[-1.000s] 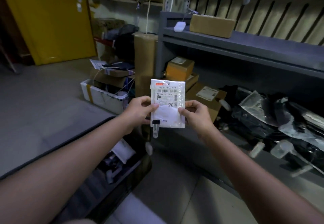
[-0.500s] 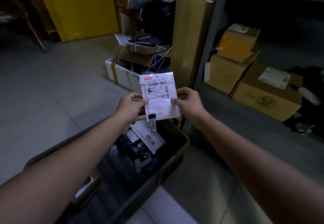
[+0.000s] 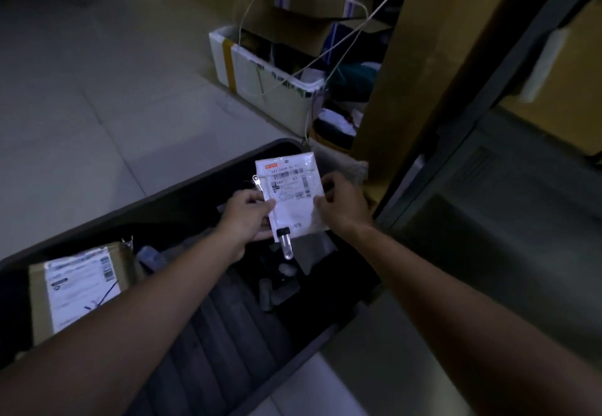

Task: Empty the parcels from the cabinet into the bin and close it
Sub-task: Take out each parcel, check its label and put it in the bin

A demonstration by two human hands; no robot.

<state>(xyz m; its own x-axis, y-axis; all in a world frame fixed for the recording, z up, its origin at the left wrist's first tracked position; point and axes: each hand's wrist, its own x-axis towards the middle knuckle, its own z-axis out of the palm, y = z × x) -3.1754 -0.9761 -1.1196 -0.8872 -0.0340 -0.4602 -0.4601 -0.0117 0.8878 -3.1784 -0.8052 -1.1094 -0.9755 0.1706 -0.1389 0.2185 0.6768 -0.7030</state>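
A small white parcel point(image 3: 291, 193) with a barcode label is held above the dark open bin point(image 3: 182, 187). My left hand point(image 3: 248, 216) pinches its left edge and my right hand point(image 3: 342, 203) pinches its right edge. A small clear tube with a black cap point(image 3: 286, 243) hangs below the parcel by my left hand. Inside the bin lie a brown box with a white label point(image 3: 78, 282) at the left and several dark wrapped items point(image 3: 277, 285). The grey cabinet frame point(image 3: 482, 115) rises at the right.
A white foam box point(image 3: 260, 86) full of clutter and cardboard stands on the tiled floor behind the bin. A tall brown-wrapped package point(image 3: 420, 57) leans against the cabinet post. A thin cable point(image 3: 325, 53) hangs across the foam box. Pale floor tiles point(image 3: 81, 89) lie to the left.
The view has dropped from the cabinet shelves down to the bin. Both hands carried the white parcel from shelf height down and over the bin's open top.
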